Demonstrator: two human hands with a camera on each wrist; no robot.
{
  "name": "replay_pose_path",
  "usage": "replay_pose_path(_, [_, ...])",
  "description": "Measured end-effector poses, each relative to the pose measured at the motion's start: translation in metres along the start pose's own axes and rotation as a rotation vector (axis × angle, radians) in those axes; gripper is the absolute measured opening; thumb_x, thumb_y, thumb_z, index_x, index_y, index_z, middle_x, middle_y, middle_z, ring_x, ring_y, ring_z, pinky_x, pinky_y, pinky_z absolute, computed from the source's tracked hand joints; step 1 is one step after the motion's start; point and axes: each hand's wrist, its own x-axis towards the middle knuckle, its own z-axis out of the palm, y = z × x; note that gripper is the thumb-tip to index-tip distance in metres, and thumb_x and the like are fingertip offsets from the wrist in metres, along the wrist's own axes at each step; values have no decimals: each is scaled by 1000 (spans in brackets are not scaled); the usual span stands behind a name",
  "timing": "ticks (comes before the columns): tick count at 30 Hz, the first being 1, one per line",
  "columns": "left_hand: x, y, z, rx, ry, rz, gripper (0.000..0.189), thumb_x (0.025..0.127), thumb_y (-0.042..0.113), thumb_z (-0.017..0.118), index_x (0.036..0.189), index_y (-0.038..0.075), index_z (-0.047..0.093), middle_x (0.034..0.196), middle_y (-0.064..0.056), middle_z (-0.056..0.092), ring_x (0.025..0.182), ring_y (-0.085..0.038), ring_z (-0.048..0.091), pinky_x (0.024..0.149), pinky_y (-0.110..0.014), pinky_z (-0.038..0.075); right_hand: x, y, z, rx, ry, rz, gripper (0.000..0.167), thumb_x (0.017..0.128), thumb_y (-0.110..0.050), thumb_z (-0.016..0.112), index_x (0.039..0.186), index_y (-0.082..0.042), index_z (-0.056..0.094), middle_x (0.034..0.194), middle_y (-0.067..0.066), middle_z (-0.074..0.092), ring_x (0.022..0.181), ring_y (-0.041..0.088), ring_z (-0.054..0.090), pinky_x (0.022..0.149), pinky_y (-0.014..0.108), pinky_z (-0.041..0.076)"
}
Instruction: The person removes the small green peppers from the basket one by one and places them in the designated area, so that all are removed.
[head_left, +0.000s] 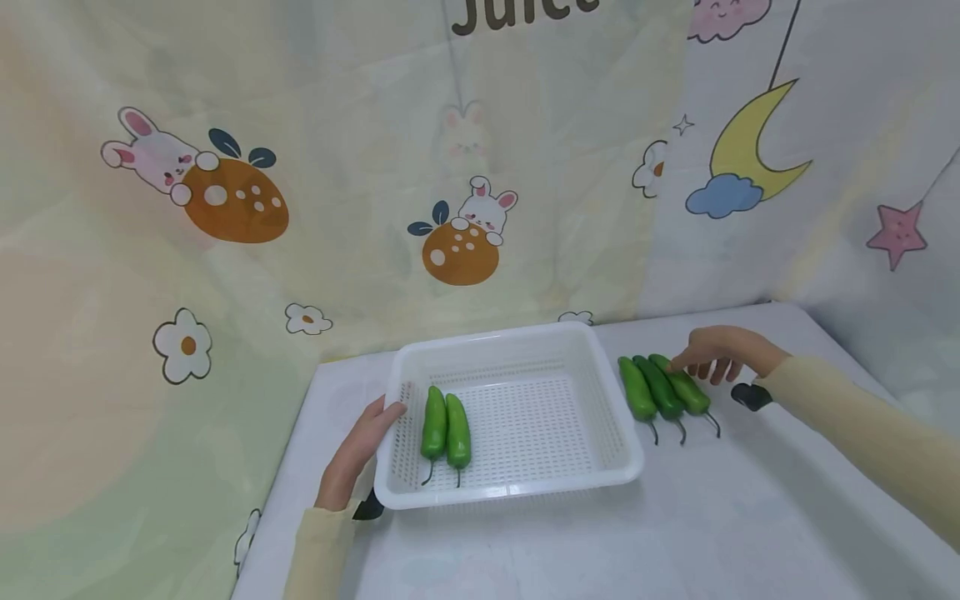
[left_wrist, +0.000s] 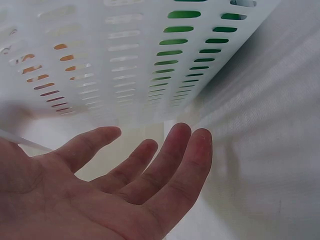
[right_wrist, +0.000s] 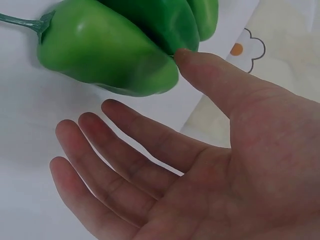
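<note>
A white plastic basket (head_left: 510,492) with a perforated floor and walls stands on the table, two green chili peppers (head_left: 434,423) lying side by side at its left end. My left hand (head_left: 362,450) holds the basket's left rim, thumb over the edge; in the left wrist view its fingers (left_wrist: 195,155) extend loosely beside the slotted outer wall. To the right of the basket lie three green peppers (head_left: 636,388) in a row, stems toward me. My right hand (head_left: 723,350) is over the rightmost pepper (right_wrist: 100,50), thumb at its tip, the other fingers spread apart from it.
The table (head_left: 570,550) has a white cloth. Behind it hangs a printed curtain (head_left: 360,208) with rabbits and flowers, and another printed sheet (head_left: 847,275) stands along the right side. Dark wrist devices (head_left: 750,397) sit below the hands.
</note>
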Motion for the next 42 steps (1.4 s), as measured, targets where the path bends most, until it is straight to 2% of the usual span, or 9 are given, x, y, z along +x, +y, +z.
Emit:
replay_pose_path(7, [-2, 3, -1, -12, -12, -3, 53, 107, 34, 39, 156, 17, 32, 129, -25, 65, 96, -35, 75, 75, -43, 65, -6, -6, -8, -25, 9, -8, 66, 96, -48, 57, 118, 14, 60, 114, 29, 66, 97, 36, 69, 83, 48, 61])
replay_pose_path(15, [-3, 1, -3, -21, -16, -2, 53, 107, 35, 38, 156, 16, 33, 129, -26, 64, 96, -34, 75, 75, -44, 65, -13, -12, -16, -24, 15, -3, 71, 96, -53, 58, 125, 12, 59, 114, 30, 66, 97, 36, 70, 80, 43, 61])
replay_pose_path(24, [-4, 2, -3, -29, -33, 8, 53, 107, 34, 38, 157, 14, 31, 131, -27, 62, 97, -34, 74, 76, -46, 64, -17, -16, -18, -55, -2, -1, 75, 94, -58, 59, 127, 10, 59, 114, 27, 68, 97, 35, 70, 84, 48, 61])
replay_pose_path(34, [-3, -2, -2, -13, -25, 8, 53, 107, 34, 37, 156, 14, 32, 128, -26, 65, 95, -32, 75, 75, -45, 65, -26, -37, -12, -107, -10, -75, 84, 91, -61, 61, 133, 12, 53, 114, 25, 68, 96, 35, 71, 80, 48, 62])
replay_pose_path(38, [-3, -2, -2, -20, -21, 6, 53, 107, 35, 38, 156, 15, 32, 127, -25, 66, 94, -32, 75, 74, -45, 65, -29, -49, -11, -131, -14, -105, 81, 91, -62, 61, 131, 9, 56, 113, 23, 69, 94, 31, 71, 79, 47, 62])
replay_pose_path(42, [-2, -2, -3, -25, -29, 4, 54, 107, 35, 37, 157, 14, 31, 128, -27, 64, 95, -34, 75, 74, -46, 64, -34, -63, -16, -141, -15, -118, 83, 89, -65, 61, 129, 8, 58, 115, 23, 68, 98, 33, 70, 80, 47, 61])
